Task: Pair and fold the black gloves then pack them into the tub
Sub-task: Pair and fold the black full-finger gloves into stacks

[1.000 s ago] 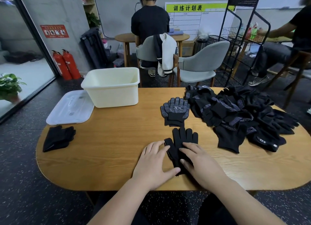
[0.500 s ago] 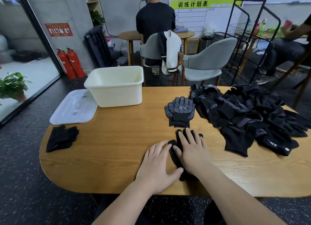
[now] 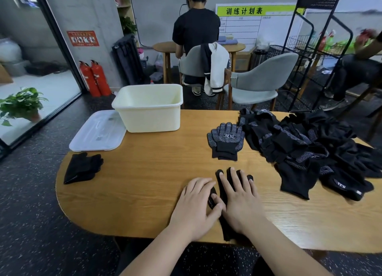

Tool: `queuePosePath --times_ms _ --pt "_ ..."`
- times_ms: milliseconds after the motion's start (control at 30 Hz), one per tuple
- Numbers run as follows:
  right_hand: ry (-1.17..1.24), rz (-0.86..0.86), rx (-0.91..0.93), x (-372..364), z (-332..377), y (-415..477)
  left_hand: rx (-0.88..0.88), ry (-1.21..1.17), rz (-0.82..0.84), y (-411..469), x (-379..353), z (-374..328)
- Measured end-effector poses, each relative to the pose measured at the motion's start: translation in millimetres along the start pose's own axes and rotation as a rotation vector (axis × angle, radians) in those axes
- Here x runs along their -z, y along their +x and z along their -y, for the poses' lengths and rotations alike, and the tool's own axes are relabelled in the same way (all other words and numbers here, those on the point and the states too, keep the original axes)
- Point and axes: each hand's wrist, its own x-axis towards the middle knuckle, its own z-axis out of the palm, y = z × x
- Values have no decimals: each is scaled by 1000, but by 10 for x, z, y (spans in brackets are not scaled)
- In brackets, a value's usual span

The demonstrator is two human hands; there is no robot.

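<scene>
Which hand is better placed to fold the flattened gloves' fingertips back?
Probably the right hand: its fingers lie along the fingers of the glove pair, while the left hand rests at the side edge.

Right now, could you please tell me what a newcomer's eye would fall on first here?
The heap of black gloves sprawling over the right side of the table strikes first. Next, the left hand and right hand press flat on a single black glove at the near edge. The cream tub stands open at the far left, its pale lid beside it.
</scene>
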Motion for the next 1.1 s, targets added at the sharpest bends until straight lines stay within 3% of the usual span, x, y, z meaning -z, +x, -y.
queuePosePath --times_ms 167,233,400,600,700,800,1000,1100 --pt "214 -103 43 41 -155 -34 -21 64 1 -7 1 -11" --pt "204 -155 28 44 -248 -120 -21 95 -1 -3 -9 -18" --pt "124 -68 77 -18 -397 -242 -4 112 5 2 -28 -22" --pt "482 -380 61 -41 -475 -343 -142 60 -65 -85 9 -41" --pt "456 -387 97 -92 -514 -359 -225 71 0 -116 9 -53" --pt "366 -364 126 -121 -481 -337 -191 78 6 -101 14 -62" --pt "520 -437 193 -60 -520 -441 -118 34 -41 -84 0 -63" --pt "457 -419 236 -48 -489 -455 -128 22 -62 -88 -5 -52"
